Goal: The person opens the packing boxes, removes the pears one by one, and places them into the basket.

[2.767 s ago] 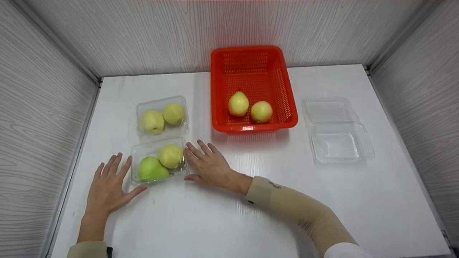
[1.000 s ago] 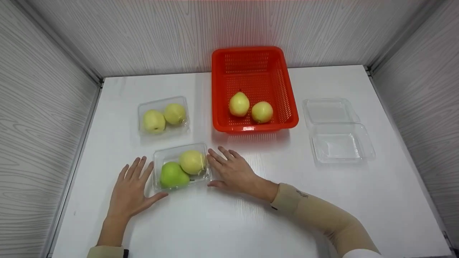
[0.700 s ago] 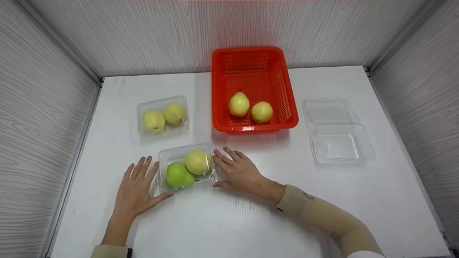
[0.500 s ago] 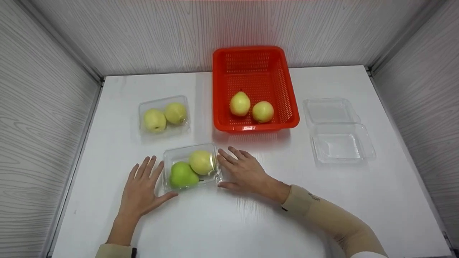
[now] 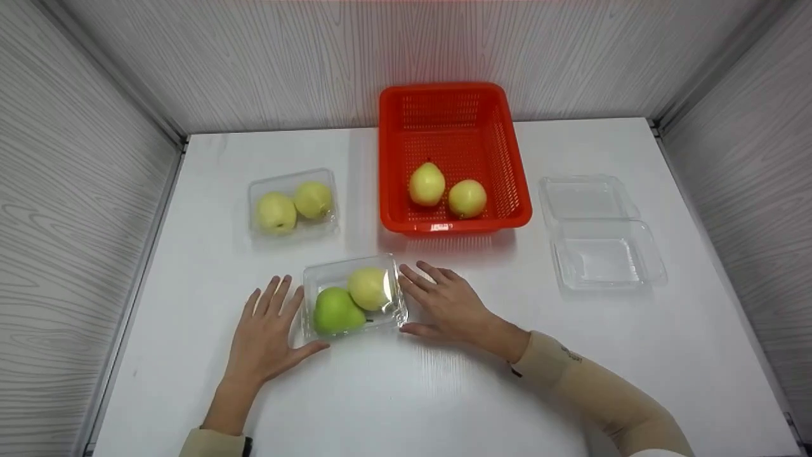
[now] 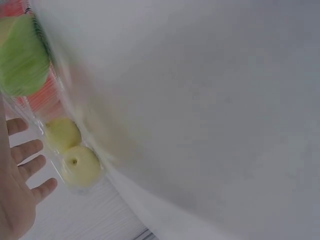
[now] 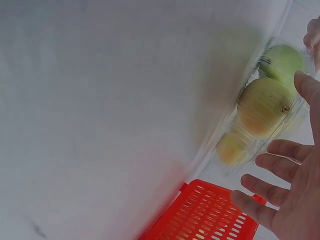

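A clear plastic clamshell box (image 5: 328,275) lies slightly turned on the white table, holding a green pear (image 5: 336,311) and a yellow pear (image 5: 369,289); its lid looks closed. Along its left side rests my left hand (image 5: 263,339), fingers straight and spread, thumb near the front corner. My right hand (image 5: 447,308) has its straight fingertips at the box's right side. Neither hand curls round the box. In the right wrist view, the yellow pear (image 7: 262,107) shows through the plastic near my thumb; exact finger contact is hard to tell.
Behind on the left stands another clear box (image 5: 292,181) with two yellow pears. A red basket (image 5: 453,226) at the back middle holds two more yellow pears. To the right lies an opened clamshell box (image 5: 602,254). Wood-grained panels (image 5: 285,63) border the table.
The box with the green and yellow pears has slid to the right across the table, a little away from the rear box. Both hands have travelled with it, one at each side.
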Action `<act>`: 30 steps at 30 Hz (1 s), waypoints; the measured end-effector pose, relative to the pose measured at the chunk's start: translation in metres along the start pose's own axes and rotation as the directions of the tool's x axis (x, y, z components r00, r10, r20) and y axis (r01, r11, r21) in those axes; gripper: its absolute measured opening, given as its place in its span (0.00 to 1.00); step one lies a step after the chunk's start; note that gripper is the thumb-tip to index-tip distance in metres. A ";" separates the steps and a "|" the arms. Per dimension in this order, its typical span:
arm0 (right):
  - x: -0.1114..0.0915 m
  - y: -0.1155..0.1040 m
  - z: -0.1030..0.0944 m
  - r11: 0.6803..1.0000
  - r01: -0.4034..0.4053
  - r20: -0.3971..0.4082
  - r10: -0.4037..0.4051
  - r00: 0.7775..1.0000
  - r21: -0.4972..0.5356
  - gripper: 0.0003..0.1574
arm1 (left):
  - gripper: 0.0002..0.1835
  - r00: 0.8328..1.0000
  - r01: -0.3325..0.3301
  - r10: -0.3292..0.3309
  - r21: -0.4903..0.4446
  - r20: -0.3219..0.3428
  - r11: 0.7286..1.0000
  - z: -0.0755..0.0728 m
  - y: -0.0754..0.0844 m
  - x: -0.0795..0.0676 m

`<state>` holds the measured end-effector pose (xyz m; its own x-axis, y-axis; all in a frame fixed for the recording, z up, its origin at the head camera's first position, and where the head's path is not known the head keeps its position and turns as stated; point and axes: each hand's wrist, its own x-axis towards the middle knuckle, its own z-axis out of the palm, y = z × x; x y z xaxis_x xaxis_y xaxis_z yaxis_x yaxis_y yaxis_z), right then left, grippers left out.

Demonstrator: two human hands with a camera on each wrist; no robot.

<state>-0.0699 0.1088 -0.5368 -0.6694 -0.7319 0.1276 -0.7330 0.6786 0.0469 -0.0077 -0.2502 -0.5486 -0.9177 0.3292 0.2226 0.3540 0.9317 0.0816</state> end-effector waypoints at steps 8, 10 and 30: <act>-0.009 0.007 -0.002 1.000 0.011 0.019 -0.011 1.000 -0.007 0.54 | 0.59 0.999 -0.038 0.038 0.031 -0.015 0.999 0.001 0.010 0.003; -0.011 0.009 -0.002 1.000 0.015 0.011 -0.015 1.000 -0.001 0.54 | 0.58 0.999 -0.043 0.043 0.029 -0.015 0.999 0.002 0.011 0.004; -0.039 0.022 -0.003 1.000 -0.008 -0.036 0.007 0.999 -0.004 0.51 | 0.58 0.994 -0.095 0.097 0.030 -0.055 0.995 0.007 0.033 0.013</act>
<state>-0.0596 0.1524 -0.5377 -0.6701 -0.7241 0.1632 -0.7274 0.6844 0.0499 -0.0094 -0.2142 -0.5501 -0.8679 0.4087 0.2824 0.4341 0.9003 0.0312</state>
